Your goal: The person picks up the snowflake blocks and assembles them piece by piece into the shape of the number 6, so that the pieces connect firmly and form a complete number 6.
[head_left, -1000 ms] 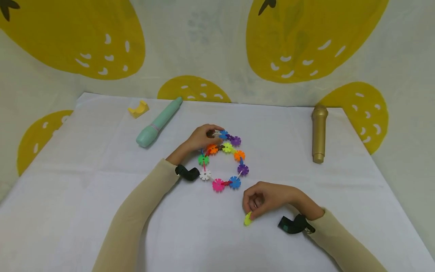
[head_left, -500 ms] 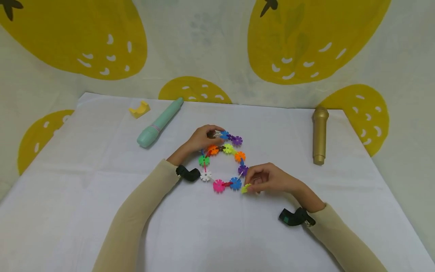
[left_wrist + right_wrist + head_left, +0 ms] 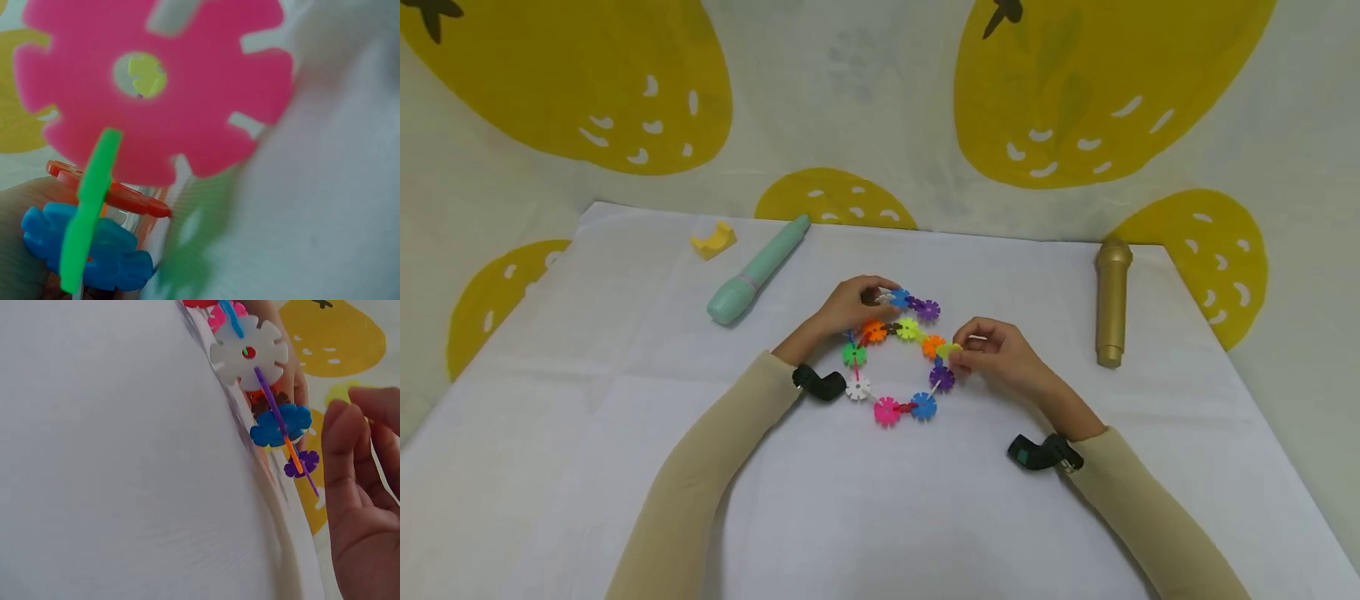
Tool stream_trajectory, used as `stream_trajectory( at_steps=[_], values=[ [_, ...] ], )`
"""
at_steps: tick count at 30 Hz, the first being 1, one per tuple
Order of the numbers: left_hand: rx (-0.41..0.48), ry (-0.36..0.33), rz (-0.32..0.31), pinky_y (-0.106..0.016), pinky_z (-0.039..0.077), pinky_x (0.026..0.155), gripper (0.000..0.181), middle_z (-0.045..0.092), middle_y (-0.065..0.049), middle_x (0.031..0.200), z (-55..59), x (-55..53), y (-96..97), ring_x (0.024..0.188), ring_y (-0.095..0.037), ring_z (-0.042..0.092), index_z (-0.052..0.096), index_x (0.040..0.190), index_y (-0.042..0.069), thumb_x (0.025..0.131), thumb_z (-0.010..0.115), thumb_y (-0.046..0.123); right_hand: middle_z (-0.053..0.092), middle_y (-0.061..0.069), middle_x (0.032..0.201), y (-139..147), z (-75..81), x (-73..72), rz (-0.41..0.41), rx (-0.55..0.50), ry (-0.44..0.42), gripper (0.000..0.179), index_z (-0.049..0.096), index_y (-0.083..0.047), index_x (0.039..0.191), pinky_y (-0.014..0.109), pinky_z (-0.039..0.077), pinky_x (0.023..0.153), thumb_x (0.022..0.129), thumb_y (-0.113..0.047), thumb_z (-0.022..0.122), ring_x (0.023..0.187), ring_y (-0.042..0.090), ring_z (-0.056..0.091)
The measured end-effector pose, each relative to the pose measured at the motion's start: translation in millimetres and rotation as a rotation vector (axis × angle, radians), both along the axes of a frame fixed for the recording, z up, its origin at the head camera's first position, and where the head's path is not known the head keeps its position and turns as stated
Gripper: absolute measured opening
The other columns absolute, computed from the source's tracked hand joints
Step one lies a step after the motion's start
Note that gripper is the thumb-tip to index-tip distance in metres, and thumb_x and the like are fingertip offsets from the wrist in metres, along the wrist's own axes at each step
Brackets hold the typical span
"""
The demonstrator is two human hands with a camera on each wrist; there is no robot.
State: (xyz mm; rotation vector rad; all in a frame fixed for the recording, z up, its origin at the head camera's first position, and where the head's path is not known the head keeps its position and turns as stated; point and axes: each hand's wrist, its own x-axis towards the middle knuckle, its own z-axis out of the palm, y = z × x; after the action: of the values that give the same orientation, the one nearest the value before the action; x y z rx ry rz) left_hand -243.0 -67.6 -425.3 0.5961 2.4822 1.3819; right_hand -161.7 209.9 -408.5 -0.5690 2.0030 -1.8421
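A chain of notched, flower-shaped plastic discs, slotted together edge to edge, forms a ring with a tail, its pink disc [image 3: 887, 411] lying at the near side. At the far left of the ring, my left hand [image 3: 848, 307] grips the tail near a blue disc [image 3: 900, 298]; its palm hides part of the chain. A purple disc [image 3: 928, 311] ends the tail. My right hand [image 3: 1003, 358] pinches a single yellow disc [image 3: 950, 351] by the ring's right side, overlapping the orange disc [image 3: 933, 347] in the head view. In the right wrist view, thumb and fingers meet on the yellow disc [image 3: 337, 392].
A mint-green toy microphone [image 3: 758, 273] lies at the back left, beside a small yellow curved block [image 3: 713, 240]. Toward the back right lies a gold microphone [image 3: 1112, 304]. Behind the white-covered table [image 3: 850, 517] hangs a cloth with yellow fruit prints.
My right hand has carried the yellow disc away from me, from the near side up to the ring's right side. My left hand stays at the chain.
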Motion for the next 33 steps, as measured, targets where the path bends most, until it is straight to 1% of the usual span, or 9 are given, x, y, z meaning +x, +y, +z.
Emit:
stream_trajectory(
  at_steps=[3, 6, 9, 11, 14, 19, 23, 30, 33],
  values=[
    [-0.001, -0.004, 0.005, -0.028, 0.040, 0.078, 0.041, 0.054, -0.008, 0.101, -0.7, 0.1, 0.9, 0.092, -0.021, 0.047, 0.064, 0.128, 0.014, 0.089, 0.072, 0.025, 0.063, 0.005, 0.088, -2, -0.5, -5.7, -0.138, 0.043, -0.006, 0.011, 0.058, 0.001, 0.098, 0.023, 0.054, 0.070, 0.091, 0.000, 0.066, 0.071, 0.016, 0.061],
    [0.000, -0.009, 0.007, -0.028, 0.040, 0.078, 0.041, 0.054, -0.008, 0.102, -0.1, 0.4, 1.4, 0.093, -0.021, 0.047, 0.064, 0.128, 0.014, 0.090, 0.072, 0.025, 0.062, 0.006, 0.091, -4, -2.3, -12.5, -0.254, 0.094, -0.020, 0.014, 0.057, 0.000, 0.100, 0.022, 0.055, 0.072, 0.091, -0.005, 0.067, 0.072, 0.014, 0.063],
    [0.000, -0.008, 0.011, -0.027, 0.040, 0.078, 0.040, 0.054, -0.008, 0.100, 0.5, 0.5, 1.5, 0.092, -0.021, 0.047, 0.064, 0.128, 0.014, 0.090, 0.072, 0.025, 0.062, 0.005, 0.093, -7, -4.3, -18.7, -0.342, 0.110, -0.056, 0.015, 0.057, -0.001, 0.100, 0.021, 0.055, 0.073, 0.091, -0.007, 0.068, 0.073, 0.011, 0.065],
    [0.001, -0.003, 0.011, -0.027, 0.040, 0.076, 0.040, 0.053, -0.008, 0.098, 0.7, 0.4, 1.5, 0.090, -0.021, 0.046, 0.065, 0.127, 0.014, 0.090, 0.072, 0.025, 0.062, 0.004, 0.093, -8, -5.0, -21.9, -0.375, 0.098, -0.072, 0.015, 0.057, 0.000, 0.100, 0.021, 0.055, 0.073, 0.091, -0.006, 0.068, 0.072, 0.010, 0.065],
    [0.005, 0.003, 0.009, -0.028, 0.039, 0.074, 0.040, 0.052, -0.008, 0.095, 1.0, 0.0, 1.5, 0.088, -0.021, 0.046, 0.065, 0.127, 0.014, 0.090, 0.072, 0.025, 0.064, 0.003, 0.090, -10, -7.4, -26.4, -0.400, 0.071, -0.085, 0.016, 0.058, 0.001, 0.099, 0.020, 0.055, 0.071, 0.090, -0.005, 0.069, 0.071, 0.009, 0.065],
    [0.007, 0.008, 0.001, -0.027, 0.038, 0.074, 0.041, 0.051, -0.007, 0.095, 1.2, -0.6, 1.2, 0.088, -0.020, 0.045, 0.065, 0.128, 0.013, 0.090, 0.072, 0.025, 0.065, 0.001, 0.088, -13, -11.3, -30.9, -0.395, 0.056, -0.095, 0.017, 0.058, 0.002, 0.100, 0.020, 0.055, 0.070, 0.089, -0.004, 0.070, 0.070, 0.009, 0.065],
    [0.009, 0.007, -0.001, -0.028, 0.038, 0.074, 0.040, 0.052, -0.008, 0.096, 1.5, -1.1, 0.5, 0.088, -0.021, 0.045, 0.065, 0.127, 0.013, 0.090, 0.072, 0.025, 0.065, 0.002, 0.088, -15, -12.9, -32.7, -0.390, 0.056, -0.077, 0.019, 0.057, 0.003, 0.101, 0.020, 0.055, 0.071, 0.089, -0.004, 0.070, 0.071, 0.009, 0.065],
    [0.010, 0.001, -0.007, -0.029, 0.045, 0.088, 0.041, 0.062, -0.008, 0.121, 1.6, -0.6, -0.4, 0.099, -0.020, 0.052, 0.065, 0.128, 0.011, 0.090, 0.072, 0.024, 0.065, -0.001, 0.087, -19, -13.7, -34.3, -0.421, 0.099, -0.055, 0.021, 0.059, 0.007, 0.100, 0.020, 0.055, 0.074, 0.087, -0.003, 0.072, 0.073, 0.007, 0.068],
    [0.013, 0.015, -0.009, -0.032, 0.047, 0.091, 0.041, 0.063, -0.010, 0.126, 1.8, -0.3, -0.8, 0.101, -0.021, 0.054, 0.065, 0.127, 0.009, 0.090, 0.072, 0.024, 0.066, -0.001, 0.086, -21, -13.9, -34.3, -0.439, 0.108, -0.042, 0.021, 0.061, 0.008, 0.098, 0.020, 0.055, 0.075, 0.085, -0.002, 0.073, 0.072, 0.007, 0.069]
  ],
)
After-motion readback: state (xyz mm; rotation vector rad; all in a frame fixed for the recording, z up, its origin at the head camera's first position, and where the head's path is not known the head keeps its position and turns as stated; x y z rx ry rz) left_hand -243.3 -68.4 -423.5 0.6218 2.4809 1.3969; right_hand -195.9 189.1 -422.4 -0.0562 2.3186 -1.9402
